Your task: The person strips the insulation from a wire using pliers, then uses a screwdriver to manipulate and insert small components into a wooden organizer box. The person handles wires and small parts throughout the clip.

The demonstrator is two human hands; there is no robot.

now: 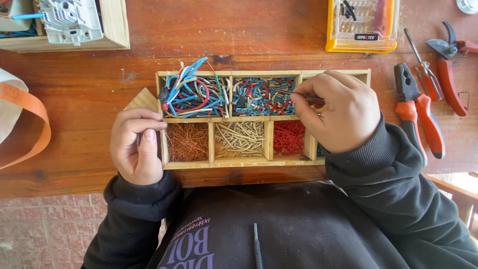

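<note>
Fingers (pixel 304 102) of the right hand (pixel 338 112) are pressed together, pinching a thin metal tool, seemingly tweezers (pixel 298 95), near its rear end. The tool lies nearly level, its long axis running left to right across the picture with a slight rise toward the left, and its tip points left into the upper middle compartment, over the mix of short red and blue wire pieces (pixel 261 97). Whether the tip holds a piece cannot be told.

The left hand (pixel 135 144) rests against the left wall of the wooden sorting tray (pixel 268 140), its fingers curled in and the thumb laid along the tray's edge, steadying it on the bench (pixel 259 30).

Doing this step well probably means keeping the tool shallow, picking one piece at a time, and holding the tray still so the heaps do not spill over the dividers.

Around the tool's compartment sit tangled long wires (pixel 191 94) at the upper left, copper strands (pixel 186 142) at the lower left, pale pieces (pixel 240 138) in the lower middle, and red pieces (pixel 289 137) just under the right hand. Red-handled pliers (pixel 420 117), a screwdriver (pixel 425 74) and pruning shears (pixel 450 65) lie well apart to the right.
</note>
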